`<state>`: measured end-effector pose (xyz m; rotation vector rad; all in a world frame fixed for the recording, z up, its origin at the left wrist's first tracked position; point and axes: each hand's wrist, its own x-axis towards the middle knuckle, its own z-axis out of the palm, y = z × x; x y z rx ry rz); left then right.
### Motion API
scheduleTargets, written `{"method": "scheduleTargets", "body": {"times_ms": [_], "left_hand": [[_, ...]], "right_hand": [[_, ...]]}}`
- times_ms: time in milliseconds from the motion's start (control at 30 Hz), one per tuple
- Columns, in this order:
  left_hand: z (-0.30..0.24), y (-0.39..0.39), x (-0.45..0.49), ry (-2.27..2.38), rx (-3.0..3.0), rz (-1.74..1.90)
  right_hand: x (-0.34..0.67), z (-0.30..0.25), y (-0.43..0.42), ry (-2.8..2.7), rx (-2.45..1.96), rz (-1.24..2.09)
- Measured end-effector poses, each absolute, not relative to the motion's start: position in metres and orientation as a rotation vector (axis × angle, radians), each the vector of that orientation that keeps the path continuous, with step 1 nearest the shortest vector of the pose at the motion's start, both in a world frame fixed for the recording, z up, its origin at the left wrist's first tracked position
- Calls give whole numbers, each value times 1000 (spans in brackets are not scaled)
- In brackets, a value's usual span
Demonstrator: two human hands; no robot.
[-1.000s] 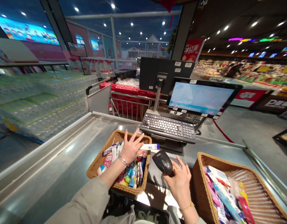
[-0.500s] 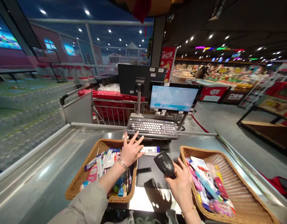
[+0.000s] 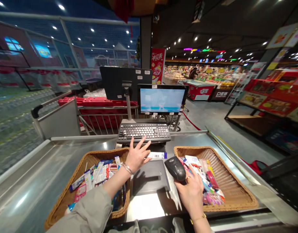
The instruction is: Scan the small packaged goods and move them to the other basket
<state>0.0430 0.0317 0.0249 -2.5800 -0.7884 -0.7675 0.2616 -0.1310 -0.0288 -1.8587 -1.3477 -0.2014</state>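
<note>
My left hand [image 3: 137, 157] hovers with spread fingers just in front of the black keyboard [image 3: 144, 132]. Beside its fingertips lies a slim white box [image 3: 157, 155] with a barcode; whether they touch, I cannot tell. My right hand [image 3: 191, 187] grips a black barcode scanner [image 3: 175, 168] near the left rim of the right wicker basket [image 3: 236, 181]. Toothbrush-like packs [image 3: 208, 184] and other small packages lie in that basket. Under my left forearm, the left wicker basket [image 3: 64, 191] holds several packaged small goods [image 3: 97, 174].
Between the baskets, a grey flat panel [image 3: 151, 181] is set in the metal counter [image 3: 20, 191]. A lit monitor [image 3: 162, 100] and a second screen's dark back [image 3: 126, 82] stand behind the keyboard. Beyond is a cart [image 3: 100, 119] with red contents. Stacked goods [image 3: 272, 97] stand at right.
The view has turned right, so baskets and screens sit farther left in it. Both hands have shifted right over the counter, the scanner now partly in front of the right basket.
</note>
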Motion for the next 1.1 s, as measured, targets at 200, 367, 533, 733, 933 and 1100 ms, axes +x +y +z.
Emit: {"method": "scheduleTargets", "body": {"times_ms": [200, 367, 533, 733, 933, 1100], "left_hand": [[25, 32, 69, -689, -2622, -777], [24, 30, 94, -590, -2652, -790], [18, 26, 121, -452, -2702, -775], [4, 22, 150, -313, -2747, -733], [-9, 21, 177, -220, -2757, -675], [-19, 17, 204, -205, -2799, -690]], "right_hand": [[279, -29, -140, -1187, -1912, -232], [292, -24, -146, -1056, -1926, -240], [310, -25, -152, -855, -2026, -246], [337, -34, -160, -730, -2095, -293], [358, -38, -172, -645, -2120, -341], [370, -39, -183, -605, -2126, -317]]}}
